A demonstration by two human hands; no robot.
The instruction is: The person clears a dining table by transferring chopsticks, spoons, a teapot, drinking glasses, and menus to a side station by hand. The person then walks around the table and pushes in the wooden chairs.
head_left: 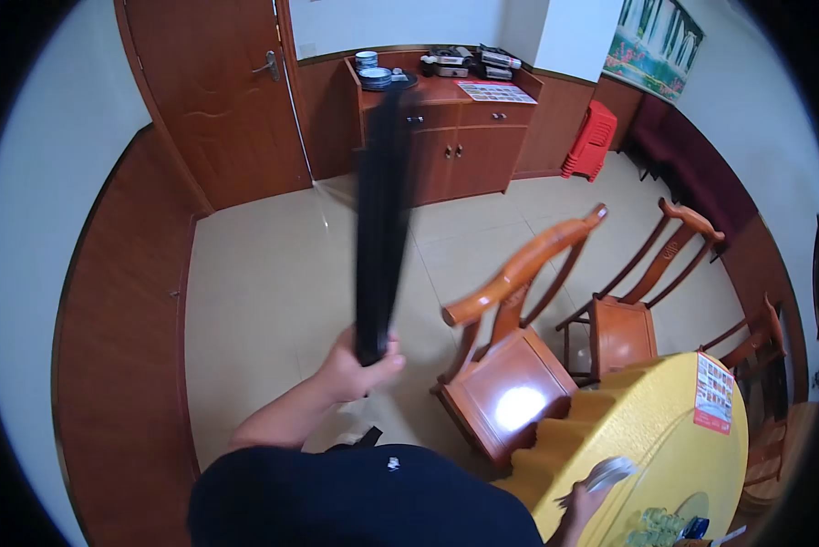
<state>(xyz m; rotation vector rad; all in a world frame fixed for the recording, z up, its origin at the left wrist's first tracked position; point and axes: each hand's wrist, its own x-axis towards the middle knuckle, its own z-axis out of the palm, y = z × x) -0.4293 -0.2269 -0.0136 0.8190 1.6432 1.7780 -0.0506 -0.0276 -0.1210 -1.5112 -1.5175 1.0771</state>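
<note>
My left hand (pixel 359 369) is closed round the lower end of a bundle of long black chopsticks (pixel 382 228). They stand nearly upright in front of me, their upper part smeared by motion. At the lower right, my right hand (pixel 585 501) is closed on a pale, shiny bundle (pixel 610 472) whose kind I cannot make out. That hand is over the near edge of a round table with a yellow cloth (pixel 624 428). Several clear glasses (pixel 656 527) are grouped on the table beyond it.
Wooden chairs (pixel 510 387) (pixel 624 333) stand by the table, on which a printed sheet (pixel 713 394) lies. Against the back wall is a cabinet (pixel 482 159) bearing stacked dishes (pixel 376 78) and portable stoves (pixel 450 62). Red stools (pixel 592 141) are stacked beside it. A brown door (pixel 213 100) is shut.
</note>
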